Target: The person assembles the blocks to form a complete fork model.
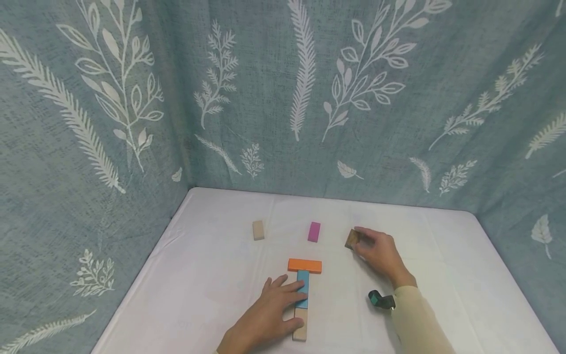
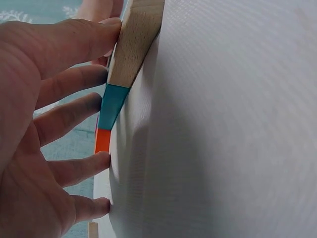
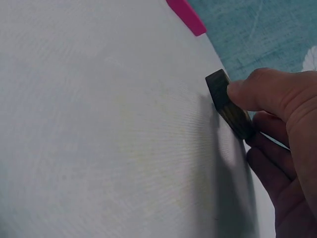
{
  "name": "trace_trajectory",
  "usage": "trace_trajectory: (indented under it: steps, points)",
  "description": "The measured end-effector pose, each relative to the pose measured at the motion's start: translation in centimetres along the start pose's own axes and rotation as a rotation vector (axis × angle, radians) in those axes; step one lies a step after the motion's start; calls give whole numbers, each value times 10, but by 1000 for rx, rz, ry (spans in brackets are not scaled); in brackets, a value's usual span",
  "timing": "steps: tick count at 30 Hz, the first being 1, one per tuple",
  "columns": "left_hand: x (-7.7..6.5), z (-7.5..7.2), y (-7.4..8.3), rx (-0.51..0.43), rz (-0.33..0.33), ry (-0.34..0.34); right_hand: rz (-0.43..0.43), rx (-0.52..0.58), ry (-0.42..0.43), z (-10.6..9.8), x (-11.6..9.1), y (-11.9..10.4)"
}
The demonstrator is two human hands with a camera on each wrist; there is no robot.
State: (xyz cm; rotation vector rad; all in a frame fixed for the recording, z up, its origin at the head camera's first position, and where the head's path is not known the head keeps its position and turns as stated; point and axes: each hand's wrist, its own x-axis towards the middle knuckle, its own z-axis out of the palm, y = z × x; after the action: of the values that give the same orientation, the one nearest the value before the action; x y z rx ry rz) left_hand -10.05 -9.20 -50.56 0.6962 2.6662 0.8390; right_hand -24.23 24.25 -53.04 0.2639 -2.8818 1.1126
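In the head view my left hand (image 1: 274, 309) lies spread beside a column of blocks, its fingers fairly straight. Fingertips touch the blue block (image 1: 302, 295), and the thumb rests on the plain wooden block (image 1: 300, 330) below it. An orange block (image 1: 305, 265) lies crosswise at the top of the blue one, making a T shape. Farther right, my right hand (image 1: 376, 250) pinches a dark brown wooden block (image 1: 352, 239) between thumb and fingers. In the right wrist view that brown block (image 3: 229, 105) is tilted, thumb on its face.
A pale wooden block (image 1: 258, 230) and a magenta block (image 1: 314, 232) lie apart toward the back of the white-covered table (image 1: 212, 275). A black camera device (image 1: 381, 300) sticks out at the right wrist. Patterned blue-green curtains (image 1: 265, 98) surround the table's back and sides.
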Motion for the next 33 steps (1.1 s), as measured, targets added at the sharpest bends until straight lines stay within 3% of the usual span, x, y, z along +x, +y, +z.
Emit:
trace_trajectory:
  steps: [10,19,24,33]
  points:
    - [-1,1,0,-21,-9,3,-36,45,-1,4,-6,-18]
    - [-1,-1,1,-21,-7,-1,-57,80,-44,22,-13,-42]
    - [0,-2,2,-21,2,6,-94,100,-37,32,-17,-47]
    - [-1,-3,2,-35,10,9,-67,103,-50,44,-24,-50]
